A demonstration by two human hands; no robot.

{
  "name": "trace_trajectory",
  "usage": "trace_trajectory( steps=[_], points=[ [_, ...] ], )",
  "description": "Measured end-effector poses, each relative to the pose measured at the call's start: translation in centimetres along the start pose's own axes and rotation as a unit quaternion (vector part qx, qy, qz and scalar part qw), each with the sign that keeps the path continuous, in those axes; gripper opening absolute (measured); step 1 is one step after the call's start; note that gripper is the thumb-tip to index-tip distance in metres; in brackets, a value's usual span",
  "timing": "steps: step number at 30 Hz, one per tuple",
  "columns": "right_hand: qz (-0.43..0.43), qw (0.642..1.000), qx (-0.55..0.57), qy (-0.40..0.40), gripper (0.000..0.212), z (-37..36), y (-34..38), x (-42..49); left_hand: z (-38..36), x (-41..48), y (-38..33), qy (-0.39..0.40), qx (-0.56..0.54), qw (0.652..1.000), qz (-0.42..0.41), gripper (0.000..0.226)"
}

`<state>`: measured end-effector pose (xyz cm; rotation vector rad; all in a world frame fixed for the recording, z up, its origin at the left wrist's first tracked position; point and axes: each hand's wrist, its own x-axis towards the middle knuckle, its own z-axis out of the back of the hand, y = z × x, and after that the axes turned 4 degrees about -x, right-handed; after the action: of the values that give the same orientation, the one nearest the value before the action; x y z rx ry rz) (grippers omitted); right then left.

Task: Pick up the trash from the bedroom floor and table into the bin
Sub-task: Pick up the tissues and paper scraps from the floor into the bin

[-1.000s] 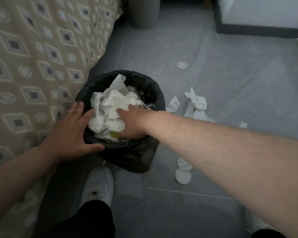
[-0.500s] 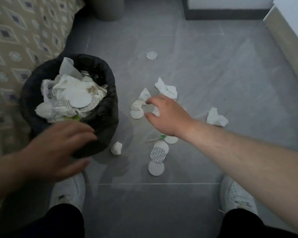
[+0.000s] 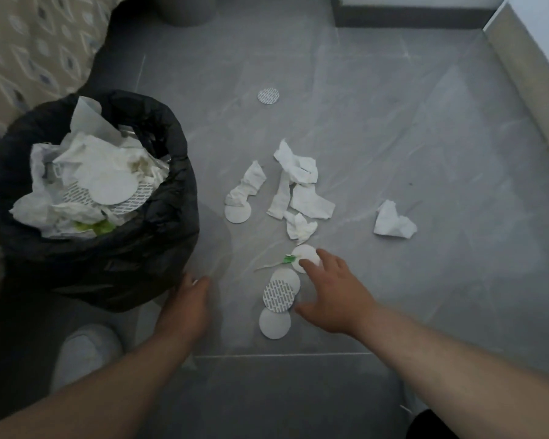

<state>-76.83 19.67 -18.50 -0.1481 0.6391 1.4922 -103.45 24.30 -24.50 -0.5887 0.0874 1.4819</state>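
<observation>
The black-bagged bin [image 3: 159, 248] stands at the left, heaped with white tissues and round pads. Loose trash lies on the grey floor to its right: crumpled tissues [image 3: 298, 185], a lone tissue [image 3: 392, 221], white round pads [image 3: 274, 323] and a patterned pad [image 3: 278, 294]. My right hand [image 3: 333, 296] is spread flat over this pile, its fingertips touching a white pad [image 3: 301, 253] beside a green-tipped strip [image 3: 287, 258]. My left hand [image 3: 187, 302] is down at the bin's base, fingers curled around a small crumpled tissue [image 3: 194, 282] that barely shows.
A bed with a patterned beige cover [image 3: 29, 49] borders the left side. A grey cylinder [image 3: 184, 11] stands at the far end, and one more patterned pad [image 3: 268, 96] lies farther out. A wall skirting [image 3: 526, 87] runs along the right. My white shoe [image 3: 86, 350] is below the bin.
My right hand left the bin, swept over the tissues and came back down onto the pads. My left hand let go of the bin's rim and dropped to the small tissue at its base.
</observation>
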Motion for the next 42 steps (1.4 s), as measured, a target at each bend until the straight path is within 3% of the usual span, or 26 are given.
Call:
trace_trajectory(
  steps=[4,10,18,23,28,31,34,38,42],
  points=[
    [0.024,0.992,-0.106,0.068,0.123,-1.2,1.9,2.9,-0.6,0.1,-0.5,0.005,-0.045,0.999,-0.027,0.020],
    [0.025,0.976,-0.186,0.113,0.127,-3.4,3.5,4.0,-0.9,0.1,-2.1,0.013,-0.059,0.997,-0.038,0.016],
    [0.063,0.987,-0.143,0.047,0.081,-3.5,2.3,2.1,-0.4,-0.1,-2.1,0.015,-0.074,0.996,-0.049,0.016],
    [0.117,0.974,-0.194,-0.015,0.029,-3.7,2.1,2.4,-0.2,-0.4,-2.2,0.021,-0.073,0.996,-0.050,0.018],
    [0.145,0.964,-0.221,-0.043,0.023,-3.5,1.0,2.8,-0.1,-0.3,-2.2,0.034,-0.065,0.996,-0.045,0.020],
    [0.143,0.967,-0.207,-0.030,0.022,-3.5,0.5,2.9,0.0,-0.1,-2.2,0.037,-0.063,0.996,-0.051,0.019],
    [0.118,0.984,-0.134,-0.005,0.007,-3.1,0.1,3.0,0.3,-0.2,-2.4,0.045,-0.065,0.996,-0.050,0.018],
    [0.002,0.999,0.025,-0.028,0.017,-2.0,0.2,3.4,1.2,-0.3,-3.7,0.056,-0.117,0.990,-0.054,0.019],
    [-0.113,0.980,0.148,-0.070,0.028,2.7,0.6,3.1,4.2,-1.0,-6.9,0.061,-0.180,0.980,-0.063,0.028]
  ],
)
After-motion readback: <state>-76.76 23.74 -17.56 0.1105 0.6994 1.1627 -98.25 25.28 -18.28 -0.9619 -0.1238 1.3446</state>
